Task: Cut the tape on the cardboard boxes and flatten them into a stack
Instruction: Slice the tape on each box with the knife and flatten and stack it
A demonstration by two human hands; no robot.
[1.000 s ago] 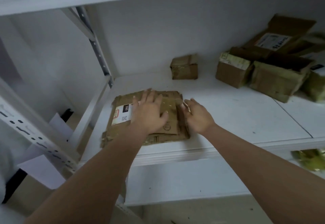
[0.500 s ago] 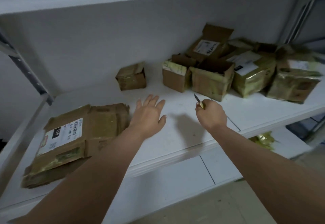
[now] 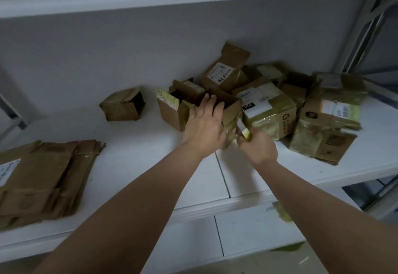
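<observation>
Left hand point(image 3: 203, 128): fingers point(image 3: 212, 106) lying nearly straight, resting on the open box point(image 3: 228, 110).
Right hand point(image 3: 257, 145): fingers curling tight, gripping the knife point(image 3: 243, 130).

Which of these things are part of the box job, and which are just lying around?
Job: open box under left hand; cutter in right hand; flattened stack; box pile; lone box.
Lying about: scraps on lower shelf.

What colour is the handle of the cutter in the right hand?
Yellow-green, on the small utility cutter gripped by the right hand; head view.
</observation>
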